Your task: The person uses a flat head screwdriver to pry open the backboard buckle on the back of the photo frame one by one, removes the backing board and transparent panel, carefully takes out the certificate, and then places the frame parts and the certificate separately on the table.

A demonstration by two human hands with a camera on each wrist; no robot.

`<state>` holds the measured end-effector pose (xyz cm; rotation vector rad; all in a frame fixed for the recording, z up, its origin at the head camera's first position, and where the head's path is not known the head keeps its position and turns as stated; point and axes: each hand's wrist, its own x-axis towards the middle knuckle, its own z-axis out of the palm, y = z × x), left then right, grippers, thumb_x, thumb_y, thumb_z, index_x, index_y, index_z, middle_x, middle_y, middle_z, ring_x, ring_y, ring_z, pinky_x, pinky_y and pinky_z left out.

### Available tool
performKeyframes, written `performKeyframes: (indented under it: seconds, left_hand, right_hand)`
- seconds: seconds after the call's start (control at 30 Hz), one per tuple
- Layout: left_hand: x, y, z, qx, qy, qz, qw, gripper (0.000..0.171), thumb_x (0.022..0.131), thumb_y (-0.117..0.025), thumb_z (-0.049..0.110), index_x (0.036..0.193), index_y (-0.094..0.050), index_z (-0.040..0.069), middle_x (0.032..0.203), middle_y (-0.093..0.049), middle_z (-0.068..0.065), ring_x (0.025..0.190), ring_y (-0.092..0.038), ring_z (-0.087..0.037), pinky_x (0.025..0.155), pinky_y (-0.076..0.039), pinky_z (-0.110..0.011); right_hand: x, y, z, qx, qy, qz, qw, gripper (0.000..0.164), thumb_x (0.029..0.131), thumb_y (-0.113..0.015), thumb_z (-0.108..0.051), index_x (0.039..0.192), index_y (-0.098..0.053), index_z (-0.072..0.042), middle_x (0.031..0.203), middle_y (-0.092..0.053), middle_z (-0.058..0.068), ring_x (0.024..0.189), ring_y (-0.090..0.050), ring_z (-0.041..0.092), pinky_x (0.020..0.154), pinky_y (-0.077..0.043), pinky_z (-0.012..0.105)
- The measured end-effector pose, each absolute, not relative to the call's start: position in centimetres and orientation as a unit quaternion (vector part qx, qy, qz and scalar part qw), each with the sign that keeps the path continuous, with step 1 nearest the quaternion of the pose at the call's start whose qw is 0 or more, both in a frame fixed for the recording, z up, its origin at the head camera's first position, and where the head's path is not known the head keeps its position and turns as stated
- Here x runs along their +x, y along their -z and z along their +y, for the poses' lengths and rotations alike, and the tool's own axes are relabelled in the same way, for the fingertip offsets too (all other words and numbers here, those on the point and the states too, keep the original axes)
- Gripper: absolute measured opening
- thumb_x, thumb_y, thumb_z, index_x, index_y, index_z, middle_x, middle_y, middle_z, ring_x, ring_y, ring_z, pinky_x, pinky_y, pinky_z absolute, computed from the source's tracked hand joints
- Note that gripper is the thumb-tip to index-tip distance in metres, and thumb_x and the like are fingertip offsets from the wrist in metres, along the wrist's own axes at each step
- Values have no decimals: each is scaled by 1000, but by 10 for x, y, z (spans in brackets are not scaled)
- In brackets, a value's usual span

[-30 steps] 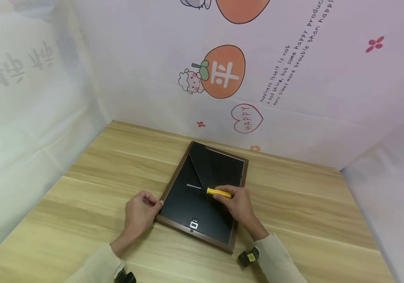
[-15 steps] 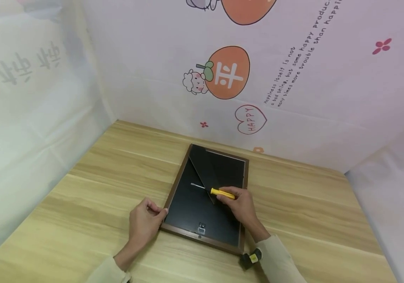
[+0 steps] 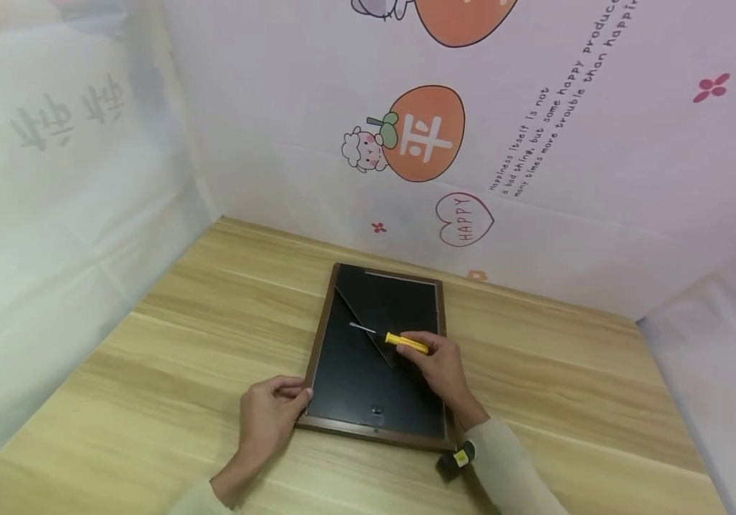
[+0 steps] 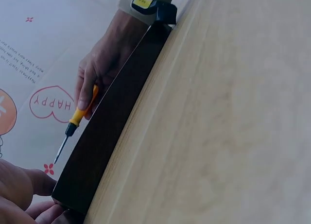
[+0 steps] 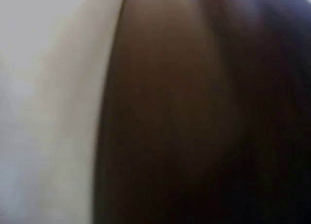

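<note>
we see the left hand [image 3: 271,416] gripping the frame [image 3: 406,438] just to its right, the right hand [image 3: 440,363] pinching the screwdriver [image 3: 408,343] over it; if that hand dips, the blade [image 3: 362,327] may scratch the black panel [image 3: 350,379] below.

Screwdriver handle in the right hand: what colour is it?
The screwdriver handle is yellow, seen best in the head view.

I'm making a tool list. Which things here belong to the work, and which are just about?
In the work:
yellow-handled screwdriver, in the right hand
brown-framed black panel, gripped by the left hand

Just about:
wood-grain table
printed wall sheet
black wrist device
</note>
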<state>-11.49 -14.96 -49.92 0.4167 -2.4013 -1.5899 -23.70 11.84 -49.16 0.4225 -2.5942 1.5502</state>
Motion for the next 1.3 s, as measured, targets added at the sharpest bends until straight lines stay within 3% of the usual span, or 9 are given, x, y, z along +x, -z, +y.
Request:
performKeyframes:
  seconds: [0.43,0.67,1.0,1.3]
  left_hand:
    - [-113,497,-150,147,549,-817,90,12,77,-79,7,88,-74,5,75,-74,-5,60,-67,-9,54,-54,-19]
    - [-125,490,-161,107,509,-853,40,16,80,-79,12,93,-72,5,77,-72,-3,66,-66,-11,57,-54,-21]
    - [-194,466,-188,34,468,-883,-3,30,93,-68,20,115,-65,0,105,-72,-15,93,-70,-25,77,-60,-34]
    - [-266,451,-192,-8,380,-925,-13,42,97,-59,27,128,-59,-1,126,-63,-22,114,-62,-37,96,-52,-48]
  right_hand:
    - [-242,490,120,140,-523,-840,40,24,84,-79,-21,104,-76,-10,103,-75,9,83,-60,15,73,-53,17]
    - [-240,489,122,120,-544,-830,34,26,84,-79,-21,106,-76,-8,105,-74,10,86,-60,16,74,-53,17]
    - [-239,486,133,115,-565,-816,34,26,84,-79,-21,106,-75,-8,105,-74,12,85,-61,19,73,-55,17]
    - [-234,478,141,89,-560,-823,24,28,85,-78,-22,109,-75,-8,108,-72,13,86,-59,17,73,-53,16]
